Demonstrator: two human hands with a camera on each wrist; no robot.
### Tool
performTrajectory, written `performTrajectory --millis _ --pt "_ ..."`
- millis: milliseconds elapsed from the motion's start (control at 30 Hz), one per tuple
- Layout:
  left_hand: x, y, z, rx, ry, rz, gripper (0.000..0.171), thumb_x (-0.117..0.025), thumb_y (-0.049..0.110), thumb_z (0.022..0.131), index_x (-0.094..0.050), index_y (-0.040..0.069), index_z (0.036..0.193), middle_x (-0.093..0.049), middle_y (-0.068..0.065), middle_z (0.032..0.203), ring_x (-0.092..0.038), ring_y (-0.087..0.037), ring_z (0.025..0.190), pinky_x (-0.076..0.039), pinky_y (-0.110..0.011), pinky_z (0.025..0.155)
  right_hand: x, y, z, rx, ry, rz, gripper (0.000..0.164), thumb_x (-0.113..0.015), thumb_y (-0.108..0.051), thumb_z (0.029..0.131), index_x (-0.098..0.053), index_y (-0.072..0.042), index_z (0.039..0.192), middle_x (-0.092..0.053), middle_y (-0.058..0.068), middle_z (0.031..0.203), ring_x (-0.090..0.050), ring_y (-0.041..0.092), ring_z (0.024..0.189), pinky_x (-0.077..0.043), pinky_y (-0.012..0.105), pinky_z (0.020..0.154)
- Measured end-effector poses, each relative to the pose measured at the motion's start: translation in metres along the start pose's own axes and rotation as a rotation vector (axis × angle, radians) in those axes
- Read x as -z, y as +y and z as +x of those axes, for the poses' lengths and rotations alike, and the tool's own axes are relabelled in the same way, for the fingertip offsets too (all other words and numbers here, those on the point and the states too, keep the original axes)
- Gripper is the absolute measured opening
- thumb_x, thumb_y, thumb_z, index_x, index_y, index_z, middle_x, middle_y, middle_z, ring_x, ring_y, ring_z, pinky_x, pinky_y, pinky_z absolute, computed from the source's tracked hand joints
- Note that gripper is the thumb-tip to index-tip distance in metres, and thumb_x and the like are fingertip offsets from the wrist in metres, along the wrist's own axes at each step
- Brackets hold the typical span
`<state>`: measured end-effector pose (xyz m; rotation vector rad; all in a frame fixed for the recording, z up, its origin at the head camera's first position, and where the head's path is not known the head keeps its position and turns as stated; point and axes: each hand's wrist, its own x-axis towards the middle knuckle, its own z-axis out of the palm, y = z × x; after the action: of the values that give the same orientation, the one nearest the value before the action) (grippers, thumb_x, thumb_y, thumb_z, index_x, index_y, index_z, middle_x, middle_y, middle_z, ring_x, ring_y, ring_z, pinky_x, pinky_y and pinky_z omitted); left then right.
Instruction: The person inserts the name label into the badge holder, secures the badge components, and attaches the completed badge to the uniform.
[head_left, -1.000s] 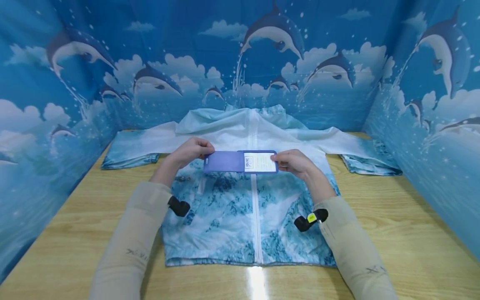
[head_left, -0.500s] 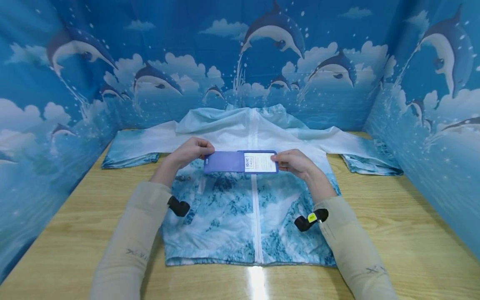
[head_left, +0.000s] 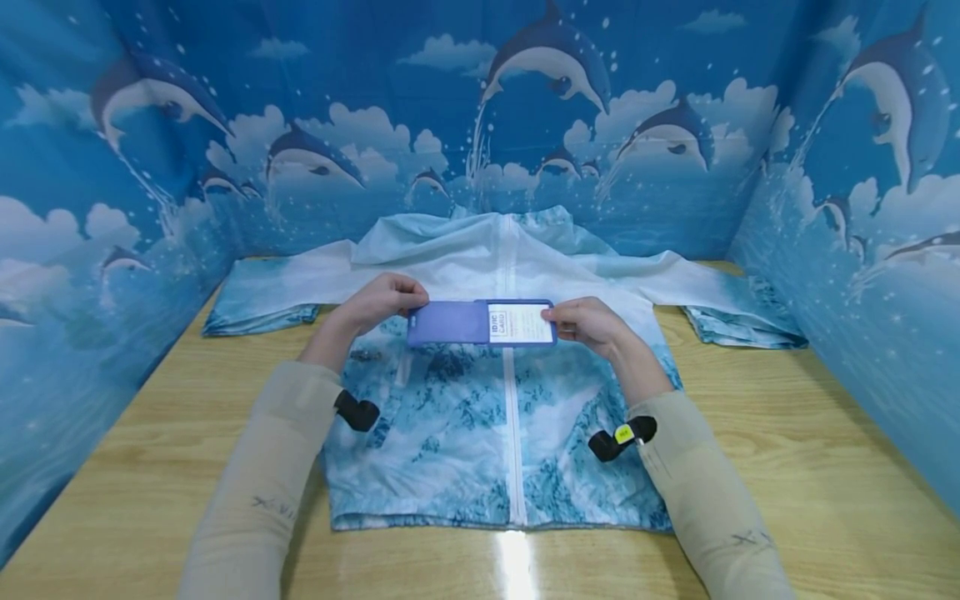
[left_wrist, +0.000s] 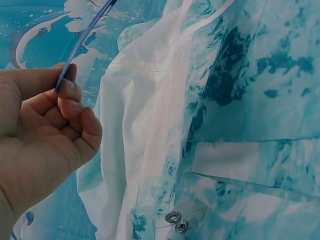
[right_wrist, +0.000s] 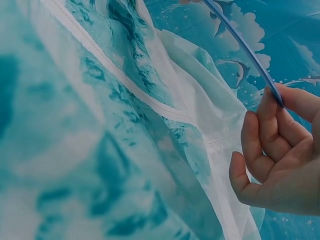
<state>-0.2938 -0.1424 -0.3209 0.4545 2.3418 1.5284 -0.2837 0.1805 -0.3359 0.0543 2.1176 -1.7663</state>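
While we hold the purple card holder (head_left: 447, 323) up between both hands, it hangs level above the printed jacket (head_left: 435, 442), roughly midway across its zip (head_left: 514, 467), apart from the cloth. Our left hand (head_left: 378, 302) pinches the plain end between thumb and fingertips; our right hand (head_left: 588, 323) pinches the other end, beside the white card (head_left: 519, 325) that shows in that half. Both hands are closed only at the pinch, the remaining fingers bent loosely.

To do this well, we judge a light, even pull from each side best: enough to keep the two halves flat, not so much that the thin piece strains where they meet. Gripping only the rims, our right fingertips should cover as little of the card as possible, and both wrists should stay at one height so the holder does not tilt or twist.

Compared with a second ago, little differs: our grips and the holder's place stay as they were. What changes is the print, since "ID/IC CARD" now reads more clearly.
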Motion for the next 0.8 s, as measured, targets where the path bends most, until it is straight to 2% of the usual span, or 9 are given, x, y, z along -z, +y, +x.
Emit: performTrajectory --millis 167,433,800 --pt "0.0008 0.0012 -0.0013 0.001 0.0 0.003 0.022 -0.048 0.013 0.097 -0.058 -0.006 0.092 -0.056 -0.007 0.079 -0.051 -0.019 0.074 -0.039 -0.051 0.085 -0.0006 -0.0013 -0.0008 0.001 0.002 -0.006 0.036 -0.06 -0.016 0.091 -0.058 0.01 0.115 -0.067 0.002 0.081 -0.061 0.013 0.073 -0.042 0.038 0.085" --pt "0.0009 -0.0014 -0.0008 0.0 0.008 0.014 0.021 -0.049 0.014 0.097 -0.059 -0.004 0.091 -0.057 -0.007 0.079 -0.052 -0.02 0.074 -0.042 -0.047 0.083 -0.0009 -0.0008 -0.0012 -0.001 -0.002 0.004 0.035 -0.06 -0.015 0.091 -0.058 0.011 0.115 -0.067 0.002 0.081 -0.061 0.014 0.072 -0.039 0.043 0.091" --pt "0.0003 0.0006 -0.0016 0.015 0.01 0.017 0.021 -0.049 0.014 0.097 -0.059 -0.004 0.092 -0.057 -0.006 0.079 -0.052 -0.019 0.074 -0.04 -0.051 0.085 -0.0011 -0.0019 -0.0019 0.003 0.0 -0.008 0.035 -0.06 -0.015 0.091 -0.059 0.011 0.115 -0.067 0.002 0.081 -0.061 0.014 0.073 -0.041 0.041 0.088"
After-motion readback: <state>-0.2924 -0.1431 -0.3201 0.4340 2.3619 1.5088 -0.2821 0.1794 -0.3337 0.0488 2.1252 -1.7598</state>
